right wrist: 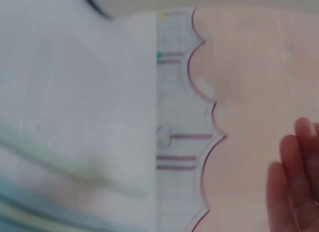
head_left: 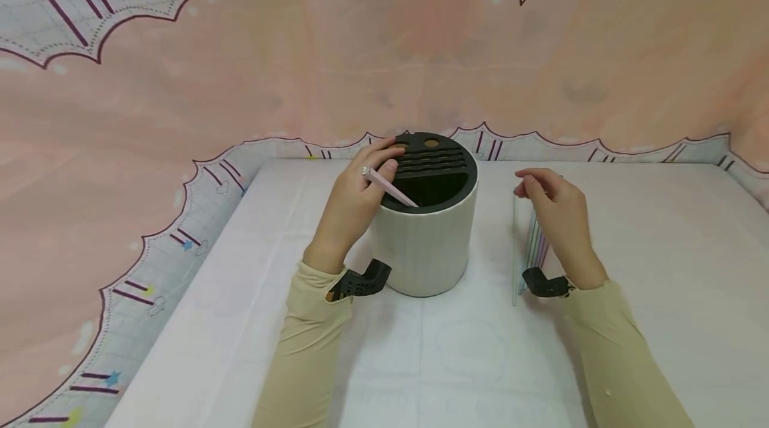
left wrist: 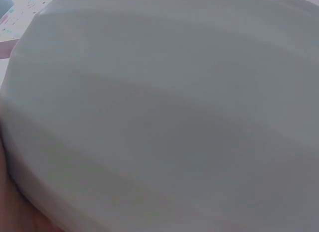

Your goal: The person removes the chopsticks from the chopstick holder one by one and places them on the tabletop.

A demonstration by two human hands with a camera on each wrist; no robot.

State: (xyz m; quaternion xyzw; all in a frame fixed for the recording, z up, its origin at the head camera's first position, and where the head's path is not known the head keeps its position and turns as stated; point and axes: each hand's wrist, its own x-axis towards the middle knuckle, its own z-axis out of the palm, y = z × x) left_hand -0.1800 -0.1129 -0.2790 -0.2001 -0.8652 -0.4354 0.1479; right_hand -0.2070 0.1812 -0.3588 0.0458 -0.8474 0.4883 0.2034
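A white, round pen holder [head_left: 423, 251] with a black slotted top [head_left: 429, 157] stands upright on the table. My left hand [head_left: 354, 194] grips its left side, fingers over the edge of the top. In the left wrist view the holder's pale wall [left wrist: 164, 112] fills nearly everything. A pale pink pen [head_left: 393, 189] with a sparkly tip leans out of the front opening, beside the left thumb. On the right, my right hand [head_left: 555, 204] hovers over several slim pastel sticks [head_left: 534, 241], holding nothing; its fingers [right wrist: 291, 192] look relaxed in the right wrist view.
One pale green stick [head_left: 515, 261] lies a little left of the others. White cloth covers the table [head_left: 228, 321]. A peach-coloured patterned curtain [head_left: 360, 67] with a scalloped border hangs behind and along the left side.
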